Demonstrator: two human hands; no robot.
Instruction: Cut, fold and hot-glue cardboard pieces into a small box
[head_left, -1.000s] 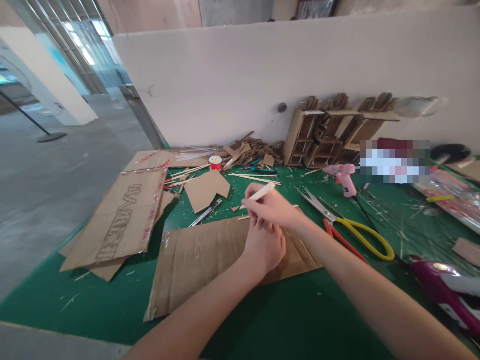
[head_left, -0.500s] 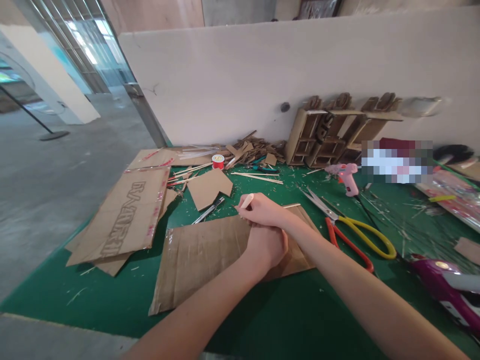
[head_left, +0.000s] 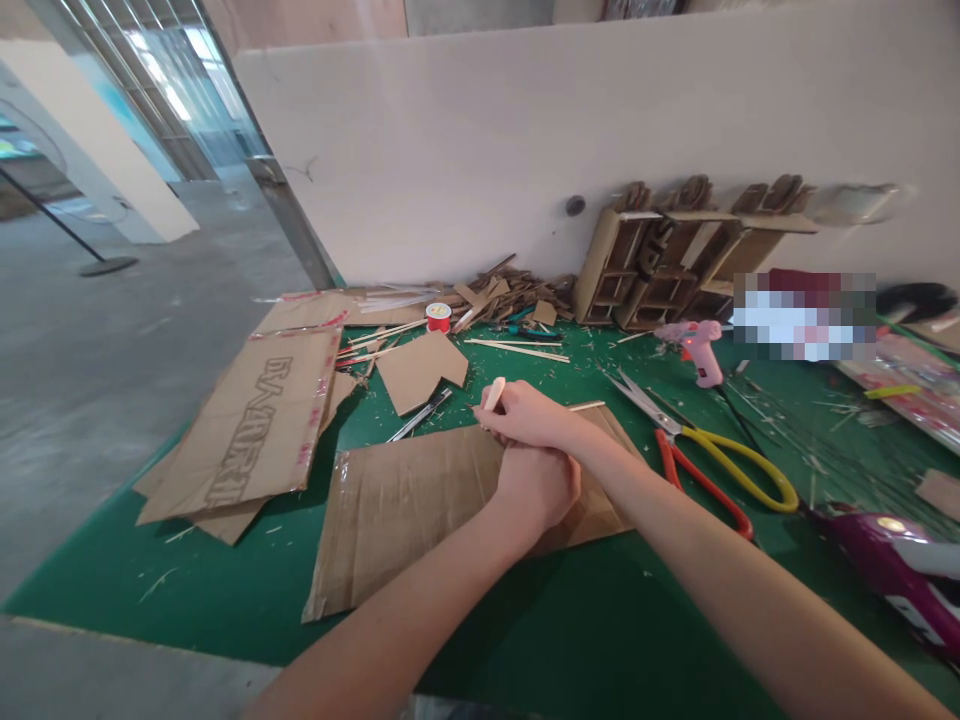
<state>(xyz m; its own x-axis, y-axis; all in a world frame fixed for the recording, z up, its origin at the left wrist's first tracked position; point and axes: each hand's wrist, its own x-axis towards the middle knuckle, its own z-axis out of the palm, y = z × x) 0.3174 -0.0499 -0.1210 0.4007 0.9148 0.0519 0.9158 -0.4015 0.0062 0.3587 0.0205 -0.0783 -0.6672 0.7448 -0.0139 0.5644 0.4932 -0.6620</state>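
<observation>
My right hand is closed around a pale, pen-like stick, its upper end rising above the fingers. It crosses over my left hand, which rests on a brown cardboard sheet. The left fingers look curled, but the right wrist and the hand itself hide most of them. Behind the right wrist, the end of a thin wooden strip shows at the sheet's far edge. Beyond the sheet lie a utility knife and a cut cardboard piece.
Stacked cardboard lies at left. Scissors with red and yellow handles, a pink glue gun and a purple tool are at right. A red spool, cardboard scraps and cardboard models stand near the wall.
The view has shifted slightly. Both hands keep nearly the same pose on the cardboard, and the pen-like stick stands a little more upright.
</observation>
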